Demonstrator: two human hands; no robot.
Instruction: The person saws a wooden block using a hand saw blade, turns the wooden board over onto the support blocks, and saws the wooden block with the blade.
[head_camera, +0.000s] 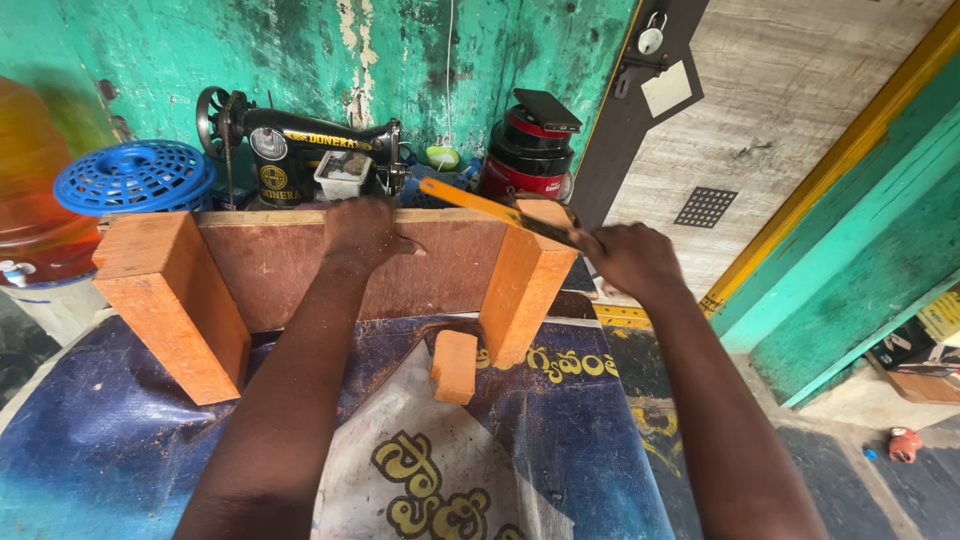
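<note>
I see my left hand (365, 232) clamped over the brown wooden board's (350, 270) top edge at centre frame; my right hand (630, 262) grips the orange-handled saw (480, 205), its blade running leftward (nearer the right).

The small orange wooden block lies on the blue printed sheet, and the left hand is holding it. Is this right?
Not quite. In the head view the small orange wooden block does lie on the blue printed sheet, but untouched; the left hand rests on the brown board.

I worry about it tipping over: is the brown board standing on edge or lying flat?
On edge. The board stands upright between two orange blocks, left hand pressing its top edge.
</note>
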